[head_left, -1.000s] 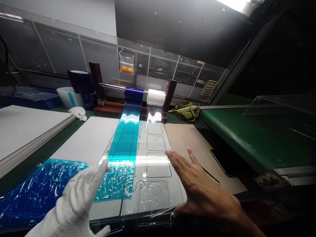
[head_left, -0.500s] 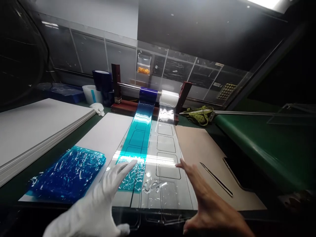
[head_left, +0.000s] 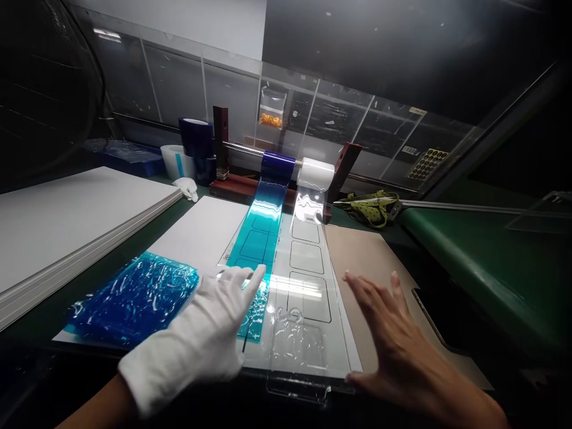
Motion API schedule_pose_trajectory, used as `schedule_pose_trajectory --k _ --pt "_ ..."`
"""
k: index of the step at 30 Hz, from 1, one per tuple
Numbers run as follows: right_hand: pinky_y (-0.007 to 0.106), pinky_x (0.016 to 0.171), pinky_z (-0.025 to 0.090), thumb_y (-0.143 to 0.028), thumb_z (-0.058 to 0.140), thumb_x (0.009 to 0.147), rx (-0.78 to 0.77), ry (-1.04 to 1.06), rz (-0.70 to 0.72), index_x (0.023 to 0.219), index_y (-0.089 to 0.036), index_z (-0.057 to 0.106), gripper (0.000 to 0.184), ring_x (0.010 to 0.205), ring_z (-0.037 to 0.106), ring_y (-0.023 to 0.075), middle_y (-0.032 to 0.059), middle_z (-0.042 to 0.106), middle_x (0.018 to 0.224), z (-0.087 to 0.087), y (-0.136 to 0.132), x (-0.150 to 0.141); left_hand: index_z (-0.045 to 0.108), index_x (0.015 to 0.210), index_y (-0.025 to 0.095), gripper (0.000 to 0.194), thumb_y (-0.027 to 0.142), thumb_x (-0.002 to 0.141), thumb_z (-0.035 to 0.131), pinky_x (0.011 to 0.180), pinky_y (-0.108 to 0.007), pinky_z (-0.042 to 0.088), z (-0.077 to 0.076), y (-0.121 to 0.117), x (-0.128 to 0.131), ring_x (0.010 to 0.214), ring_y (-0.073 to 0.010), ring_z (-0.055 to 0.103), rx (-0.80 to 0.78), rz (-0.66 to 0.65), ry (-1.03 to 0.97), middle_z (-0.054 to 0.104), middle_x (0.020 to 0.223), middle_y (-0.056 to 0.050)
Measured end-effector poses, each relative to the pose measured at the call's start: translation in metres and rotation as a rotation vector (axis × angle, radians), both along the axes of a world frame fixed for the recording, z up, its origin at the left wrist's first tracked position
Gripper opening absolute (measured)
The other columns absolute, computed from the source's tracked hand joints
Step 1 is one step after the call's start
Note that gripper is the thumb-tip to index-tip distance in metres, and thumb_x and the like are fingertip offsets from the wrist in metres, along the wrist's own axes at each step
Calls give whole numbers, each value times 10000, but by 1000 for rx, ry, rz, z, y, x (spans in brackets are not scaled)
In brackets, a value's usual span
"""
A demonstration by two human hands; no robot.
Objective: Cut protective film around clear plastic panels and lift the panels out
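My left hand (head_left: 201,333), in a white cotton glove, lies open with its fingertips at the crinkled lower end of a blue film strip (head_left: 257,253). That strip runs down from a blue film roll (head_left: 277,165). My bare right hand (head_left: 397,339) hovers open, fingers spread, at the right edge of a transparent film sheet (head_left: 306,280) printed with rounded rectangle outlines. The sheet comes from a white roll (head_left: 315,174). A crumpled dark blue film piece (head_left: 134,298) lies left of my glove on a white board (head_left: 196,229).
A stack of white boards (head_left: 75,226) fills the left. A tan board (head_left: 370,256) lies under and beyond my right hand. Spare tape rolls (head_left: 196,143), a loose white glove (head_left: 186,188) and a green pouch (head_left: 370,208) sit behind. A green conveyor (head_left: 473,256) runs along the right.
My gloved left hand has moved up and right, from beside the crumpled blue piece onto the strip's end. My right hand has shifted right, and the view has turned slightly.
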State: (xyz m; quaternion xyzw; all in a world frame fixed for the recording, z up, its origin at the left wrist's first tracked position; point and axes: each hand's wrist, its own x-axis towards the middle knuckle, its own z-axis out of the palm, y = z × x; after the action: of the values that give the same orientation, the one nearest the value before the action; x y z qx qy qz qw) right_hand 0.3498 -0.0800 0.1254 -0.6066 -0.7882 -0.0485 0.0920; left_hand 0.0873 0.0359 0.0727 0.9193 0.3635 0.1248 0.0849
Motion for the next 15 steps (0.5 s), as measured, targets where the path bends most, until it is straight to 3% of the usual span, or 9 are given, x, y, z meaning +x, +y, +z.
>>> schedule_pose_trajectory --k 4,7,10,12,15 --pt "726 1056 63 -360 728 613 -217 240 -28 1490 -195 -127 1236 1388 155 455 172 269 1498 -14 -10 23 11 1486 266 1170 362 538 690 1055 -573 330 10 9 -20 1353 -424 276 -189 -118 72 287 1489 -159" --pt "726 1038 153 -418 756 623 -326 305 -35 1488 -260 -128 1246 1390 21 471 151 184 1540 -25 -12 32 -14 1474 340 1163 328 547 688 1042 -607 322 18 12 -28 1377 -429 211 -311 -156 132 220 1521 -124" --pt "710 1033 208 -521 760 622 -369 335 12 1479 -289 -153 1274 1390 27 467 149 177 1543 -34 -10 38 44 1473 346 1182 370 505 722 1069 -603 280 17 10 -23 1366 -416 240 -291 -205 150 255 1502 -113" --pt "712 1044 178 -560 745 634 -321 336 5 1473 -288 -175 1274 1395 77 459 157 180 1541 -39 -7 38 109 1478 274 1182 413 484 733 1078 -565 286 10 7 -9 1321 -405 321 -172 -102 107 339 1437 -149" --pt "725 1050 125 -578 735 640 -179 347 -81 1474 -271 -178 1274 1392 146 453 173 207 1525 -45 -3 33 183 1457 123 1175 535 486 700 996 -580 365 -5 1 21 1210 -432 428 20 303 -9 415 1326 -230"
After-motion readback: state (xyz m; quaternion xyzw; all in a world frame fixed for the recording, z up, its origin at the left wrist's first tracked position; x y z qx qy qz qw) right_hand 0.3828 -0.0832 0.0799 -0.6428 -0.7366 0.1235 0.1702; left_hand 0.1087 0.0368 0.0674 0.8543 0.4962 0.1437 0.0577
